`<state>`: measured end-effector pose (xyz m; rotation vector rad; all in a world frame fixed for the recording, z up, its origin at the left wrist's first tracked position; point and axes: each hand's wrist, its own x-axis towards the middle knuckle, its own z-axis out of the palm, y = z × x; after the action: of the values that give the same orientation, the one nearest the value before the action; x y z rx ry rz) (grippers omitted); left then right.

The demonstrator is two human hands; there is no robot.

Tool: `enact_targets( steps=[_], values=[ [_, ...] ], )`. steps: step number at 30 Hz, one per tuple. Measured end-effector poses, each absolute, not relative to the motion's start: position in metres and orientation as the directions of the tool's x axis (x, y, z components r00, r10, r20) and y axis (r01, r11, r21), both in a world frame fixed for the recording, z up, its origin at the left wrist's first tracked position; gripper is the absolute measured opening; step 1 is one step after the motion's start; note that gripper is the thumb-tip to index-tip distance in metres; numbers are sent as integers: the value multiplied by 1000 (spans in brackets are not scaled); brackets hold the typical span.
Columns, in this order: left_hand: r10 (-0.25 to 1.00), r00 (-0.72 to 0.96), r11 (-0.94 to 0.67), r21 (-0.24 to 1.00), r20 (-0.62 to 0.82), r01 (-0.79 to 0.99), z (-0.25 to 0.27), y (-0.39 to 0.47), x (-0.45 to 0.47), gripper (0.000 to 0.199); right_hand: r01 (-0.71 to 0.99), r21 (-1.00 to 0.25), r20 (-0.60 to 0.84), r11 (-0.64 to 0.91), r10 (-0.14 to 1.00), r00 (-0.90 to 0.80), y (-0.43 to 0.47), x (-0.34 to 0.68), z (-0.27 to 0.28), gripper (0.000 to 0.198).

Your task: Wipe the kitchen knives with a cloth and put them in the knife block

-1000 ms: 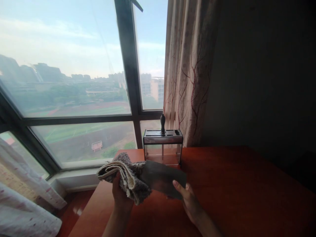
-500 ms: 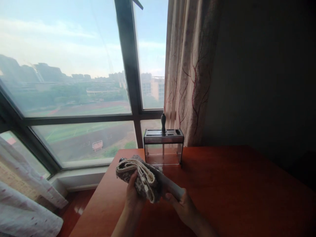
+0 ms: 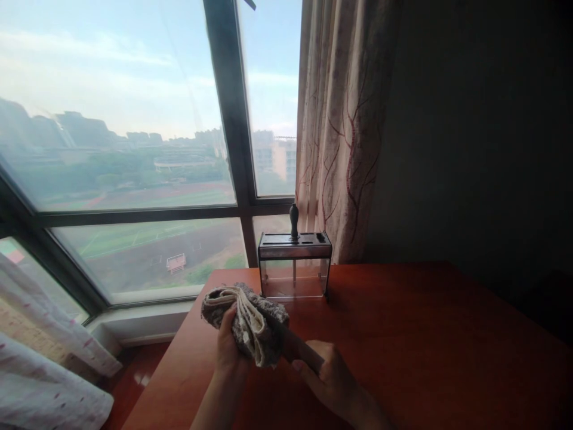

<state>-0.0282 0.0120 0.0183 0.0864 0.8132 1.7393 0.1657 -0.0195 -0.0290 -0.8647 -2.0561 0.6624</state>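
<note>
My left hand point(image 3: 230, 343) is closed round a folded, fluffy grey-brown cloth point(image 3: 250, 319) with pale edges, the thumb on top. The cloth wraps round part of what looks like a knife point(image 3: 302, 349), whose flat, grey, blade-like length slants out of it to the lower right. Closed round that outer end is my right hand point(image 3: 333, 376). Cloth and fingers hide the rest, so I cannot tell where the handle is. Just beyond the cloth, a clear-sided knife block point(image 3: 294, 245) stands upright, with a dark handle point(image 3: 293, 221) rising from its slotted top.
The reddish-brown wooden table point(image 3: 425, 334) stretches under my hands and off to the right. Behind it are a large window point(image 3: 134, 214) and a patterned curtain point(image 3: 344, 137). Another light curtain point(image 3: 45, 382) hangs at the lower left, beside the table's left edge.
Both hands, with the cloth and the knife, have shifted slightly left. My right hand is nearer the cloth, and less of the grey length shows, looking darker.
</note>
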Motion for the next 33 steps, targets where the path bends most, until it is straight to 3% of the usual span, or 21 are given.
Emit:
enact_targets(
  steps=[11, 19, 24, 28, 31, 33],
  values=[
    [833, -492, -266, 596, -252, -757, 17, 16, -36, 21, 127, -919, 297, 373, 867, -401, -24, 166, -25, 44],
    [765, -608, -377, 618, -213, -690, 20, 24, -64, 16, 143, -906, 306, 397, 851, -427, -20, 174, -21, 38],
    [655, -735, -380, 765, -174, -520, 12, 24, -70, 20, 159, -897, 328, 412, 863, -384, -13, 183, -16, 35],
    [715, -698, -335, 855, -43, -396, 9, 21, -70, 30, 62, -971, 209, 232, 944, -255, -8, 194, -25, 33],
    [797, -603, -250, 897, -23, -365, 13, 19, -70, 37, -136, -990, 51, 44, 998, -44, -3, 208, -31, 39],
    [867, -494, -180, 890, -58, -419, 15, 16, -70, 40, -203, -979, 4, -1, 1000, -23, 1, 218, -29, 42]
  ],
)
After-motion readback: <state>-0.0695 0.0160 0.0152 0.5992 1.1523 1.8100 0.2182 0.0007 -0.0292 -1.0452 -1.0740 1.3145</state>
